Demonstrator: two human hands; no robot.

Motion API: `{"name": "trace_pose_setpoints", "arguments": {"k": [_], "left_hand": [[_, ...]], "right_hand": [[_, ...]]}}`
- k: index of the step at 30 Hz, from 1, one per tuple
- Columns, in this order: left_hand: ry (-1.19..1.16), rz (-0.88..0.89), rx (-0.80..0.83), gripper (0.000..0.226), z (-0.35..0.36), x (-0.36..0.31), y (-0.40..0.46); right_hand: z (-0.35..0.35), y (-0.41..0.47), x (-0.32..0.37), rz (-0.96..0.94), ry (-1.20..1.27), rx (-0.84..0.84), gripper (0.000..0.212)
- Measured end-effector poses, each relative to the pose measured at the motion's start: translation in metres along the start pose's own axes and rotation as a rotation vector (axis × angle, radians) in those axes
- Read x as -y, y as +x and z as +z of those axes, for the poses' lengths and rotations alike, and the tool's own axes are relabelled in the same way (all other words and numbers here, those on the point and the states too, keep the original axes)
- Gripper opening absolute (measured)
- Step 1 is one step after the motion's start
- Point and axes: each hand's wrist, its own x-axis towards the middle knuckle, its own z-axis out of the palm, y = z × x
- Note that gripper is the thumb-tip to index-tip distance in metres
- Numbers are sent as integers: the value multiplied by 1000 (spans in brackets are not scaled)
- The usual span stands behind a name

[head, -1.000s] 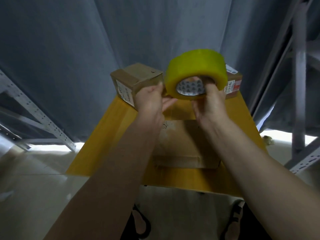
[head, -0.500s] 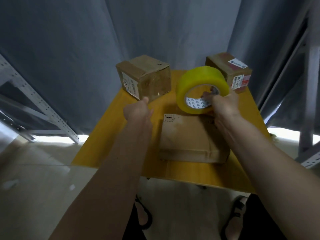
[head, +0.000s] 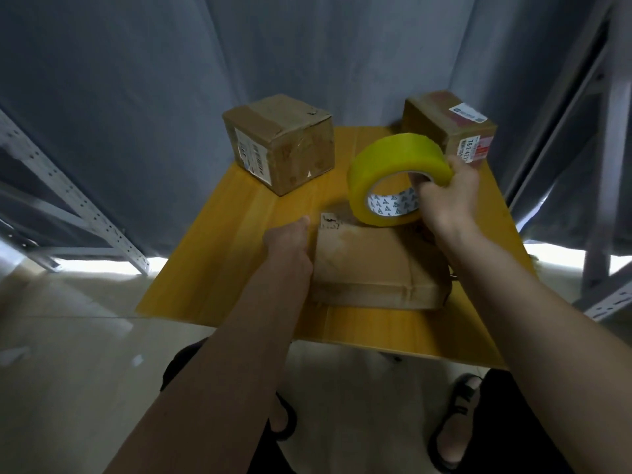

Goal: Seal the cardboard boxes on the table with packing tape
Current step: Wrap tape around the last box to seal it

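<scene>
Head view: right hand point(head: 448, 196) grips the tape point(head: 393, 165) over the flat box point(head: 369, 261) near the table's point(head: 232, 227) front edge — left hand point(head: 289, 241) rests beside it, its fingers hidden.

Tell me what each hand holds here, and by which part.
The right hand grips the yellow tape roll through its core and rim. The left hand holds nothing; it rests against the flat box.

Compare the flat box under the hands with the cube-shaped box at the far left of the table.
The flat box lies low and wide; the cube-shaped box stands taller. The flat box sits near the person, with the left hand at its left edge; the cube-shaped box stands untouched at the far edge. Both are brown cardboard, resting on the yellow table.
</scene>
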Motion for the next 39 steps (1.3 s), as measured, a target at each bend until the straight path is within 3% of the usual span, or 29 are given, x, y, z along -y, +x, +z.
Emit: {"name": "trace_pose_setpoints", "arguments": {"k": [5,9,12,16,19,26,30,32,35,37,39], "left_hand": [[16,-10,-45,53,0,-3,5],[22,-10,-39,37,1,-10,8],[38,-71,20,22,1,-3,9],[152,-63,72,41,0,9,9],[254,7,74,39,1,13,8],[510,112,54,70,1,15,6],[767,267,121,20,-2,12,9],[827,343,86,30,-5,9,10],[625,587,-12,21,-2,8,4],[685,794,134,45,4,13,-7],[907,909,290,59,5,24,-14]], "right_hand": [[0,0,-1,10,9,2,15],[1,-1,-2,-2,-3,-2,5],[2,-4,-4,-34,-51,18,12],[2,-2,-8,-19,-92,-12,22],[0,-4,-16,44,-66,-17,33],[1,-9,-19,43,-58,-8,30],[1,-10,-18,41,-67,-9,29],[0,-11,-16,49,-58,-3,30],[-1,-13,-16,65,-46,25,33],[-2,-14,-16,72,-35,34,35],[-2,-13,-15,77,-36,43,36]]}}
